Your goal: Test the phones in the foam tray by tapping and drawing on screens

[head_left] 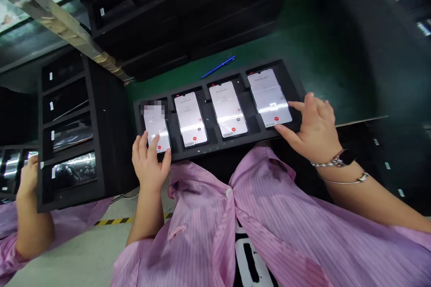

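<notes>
On the black foam tray [296, 87] holding four lit white-screened phones, the left hand [148, 161] touches the leftmost phone [155, 126] while the right hand [313, 125] touches the rightmost phone [269, 97].

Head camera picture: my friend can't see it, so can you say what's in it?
Four lit smartphones lie in a black tray; the left hand touches the leftmost phone, the right hand the rightmost phone. A blue pen lies behind.

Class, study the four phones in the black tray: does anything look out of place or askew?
Nothing stands out. All four phones lie lit and parallel in the tray. A blue pen lies loose behind it.
</notes>
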The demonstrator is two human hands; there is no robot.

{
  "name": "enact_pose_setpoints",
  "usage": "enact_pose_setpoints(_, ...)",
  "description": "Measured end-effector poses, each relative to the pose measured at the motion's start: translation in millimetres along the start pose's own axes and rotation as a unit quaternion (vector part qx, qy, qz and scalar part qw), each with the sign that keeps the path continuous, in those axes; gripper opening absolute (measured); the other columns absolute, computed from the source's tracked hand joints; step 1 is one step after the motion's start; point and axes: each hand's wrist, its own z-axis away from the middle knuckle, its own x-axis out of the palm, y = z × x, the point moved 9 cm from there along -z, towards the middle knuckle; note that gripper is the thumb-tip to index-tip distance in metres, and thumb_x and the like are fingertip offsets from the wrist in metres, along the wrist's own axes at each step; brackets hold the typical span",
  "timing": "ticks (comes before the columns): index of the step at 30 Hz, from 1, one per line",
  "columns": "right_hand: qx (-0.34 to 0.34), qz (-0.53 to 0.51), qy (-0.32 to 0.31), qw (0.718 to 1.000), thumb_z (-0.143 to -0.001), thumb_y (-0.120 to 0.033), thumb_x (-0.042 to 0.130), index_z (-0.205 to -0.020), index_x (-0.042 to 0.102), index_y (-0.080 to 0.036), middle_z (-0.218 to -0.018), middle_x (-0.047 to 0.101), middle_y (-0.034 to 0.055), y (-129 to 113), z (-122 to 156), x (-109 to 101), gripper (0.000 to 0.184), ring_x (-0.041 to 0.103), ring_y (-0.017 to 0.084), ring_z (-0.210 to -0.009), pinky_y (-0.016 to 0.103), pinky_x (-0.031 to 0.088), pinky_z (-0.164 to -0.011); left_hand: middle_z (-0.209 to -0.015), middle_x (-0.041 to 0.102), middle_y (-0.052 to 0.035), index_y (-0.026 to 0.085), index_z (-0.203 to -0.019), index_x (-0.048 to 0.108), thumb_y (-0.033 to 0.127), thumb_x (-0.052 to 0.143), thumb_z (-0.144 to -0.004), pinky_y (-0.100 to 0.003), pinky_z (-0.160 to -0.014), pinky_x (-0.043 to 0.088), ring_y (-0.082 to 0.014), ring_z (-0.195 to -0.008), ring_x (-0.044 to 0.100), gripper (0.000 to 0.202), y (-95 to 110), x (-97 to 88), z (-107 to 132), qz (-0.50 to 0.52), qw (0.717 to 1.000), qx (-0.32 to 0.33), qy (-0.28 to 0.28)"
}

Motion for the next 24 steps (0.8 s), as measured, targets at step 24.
enact_pose_setpoints(24, 0.038, -0.101, 0.036, 0.994, -0.100, -0.064, 0.049, -0.149, 0.050, -0.018, -0.138, 0.063, 0.0181, 2.8, -43.5, -23.5, 0.068, 0.056, 0.040, -0.134, 0.068, 0.036, -0.119, -0.163, 0.040, -0.0188, 0.025, -0.163, 0.026, 0.049, 0.066, -0.095, -0.056, -0.129, 0.030, -0.0343, -0.156, 0.036, 0.083, -3.1, -26.7, -38.1, 0.061, 0.997, -0.053, 0.013)
